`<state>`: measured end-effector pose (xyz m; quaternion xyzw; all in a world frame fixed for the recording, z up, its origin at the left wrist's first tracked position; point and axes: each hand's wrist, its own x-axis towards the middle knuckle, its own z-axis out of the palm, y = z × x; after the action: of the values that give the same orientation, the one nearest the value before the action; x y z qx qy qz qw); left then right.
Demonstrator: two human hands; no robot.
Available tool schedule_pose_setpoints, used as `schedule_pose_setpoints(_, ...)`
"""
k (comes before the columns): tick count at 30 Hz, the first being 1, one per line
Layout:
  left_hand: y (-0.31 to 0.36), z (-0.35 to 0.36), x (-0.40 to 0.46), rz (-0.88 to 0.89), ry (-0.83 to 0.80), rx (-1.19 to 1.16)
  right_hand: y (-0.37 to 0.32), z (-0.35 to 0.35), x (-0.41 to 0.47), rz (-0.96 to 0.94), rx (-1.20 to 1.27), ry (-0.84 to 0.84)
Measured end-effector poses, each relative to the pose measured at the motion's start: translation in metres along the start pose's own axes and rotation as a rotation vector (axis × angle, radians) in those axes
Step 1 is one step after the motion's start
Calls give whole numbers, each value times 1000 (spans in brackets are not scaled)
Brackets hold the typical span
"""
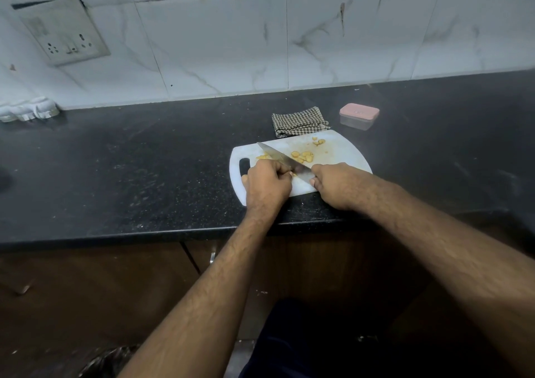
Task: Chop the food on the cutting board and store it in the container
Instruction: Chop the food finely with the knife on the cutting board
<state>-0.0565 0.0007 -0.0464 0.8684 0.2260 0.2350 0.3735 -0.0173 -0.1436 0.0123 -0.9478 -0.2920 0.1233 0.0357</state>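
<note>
I look down on a black speckled countertop (144,169) running along a marble-tiled wall (220,44), where a grimy socket plate (62,31) hangs at the upper left. On the counter's near half lies a white plastic cutting board (341,153), its handle slot toward the left. My left hand (267,182) rests on the board's left end with fingers curled over a piece of the food; what exactly it pinches is hidden under the knuckles. My right hand (335,185) is wrapped around the handle of a chef's knife (279,159), whose blade angles up and to the left across the board, its tip past the yellow pieces. Chopped yellow food (304,155) sits scattered mid-board, just beyond the blade, with a few more bits (318,141) near the far edge. A folded checked cloth (298,121) touches the board's far edge. Beside it, to the right and apart from the board, stands a small clear container (359,117) with its pink lid on.
</note>
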Motion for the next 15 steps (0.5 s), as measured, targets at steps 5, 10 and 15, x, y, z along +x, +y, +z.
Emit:
schedule_pose_setpoints(5,-2,1,2,-9,8,-35,0,0,1,-11,-3,-4)
schedule_pose_setpoints(10,-4,3,3,-21,10,-54,1,1,2,-14,-13,9)
schedule_pose_setpoints(15,-6,4,5,-7,19,-55,-1,-1,4,-11,-30,-5)
